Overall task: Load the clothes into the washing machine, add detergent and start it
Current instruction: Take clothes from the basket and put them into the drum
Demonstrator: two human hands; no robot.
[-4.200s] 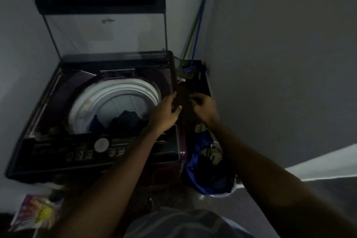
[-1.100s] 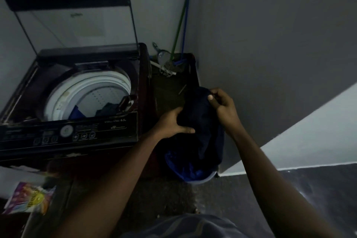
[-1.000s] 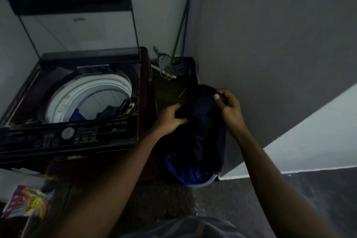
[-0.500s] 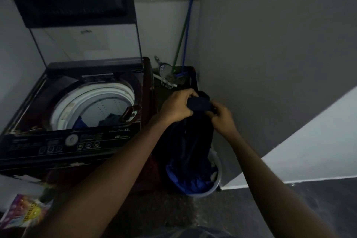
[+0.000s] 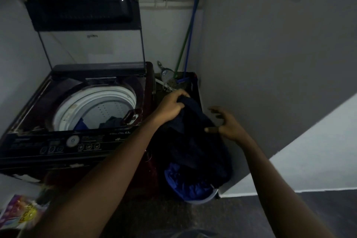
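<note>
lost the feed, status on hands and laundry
Left hand grips garment over basket. Right hand free beside it. Washer lid up, nothing blocking.

Two hands (image 5: 172, 107) (image 5: 227, 124), one washer (image 5: 58, 142), one basket (image 5: 205, 200)

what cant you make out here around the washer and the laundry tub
All in the head view:
Load in the drum: mostly hidden behind the control panel.
Panel lettering: too small and dim.
Colourful packet: blurred, cut off by the left edge.
Tub contents: covered by the dark garment the left hand grips.
</note>
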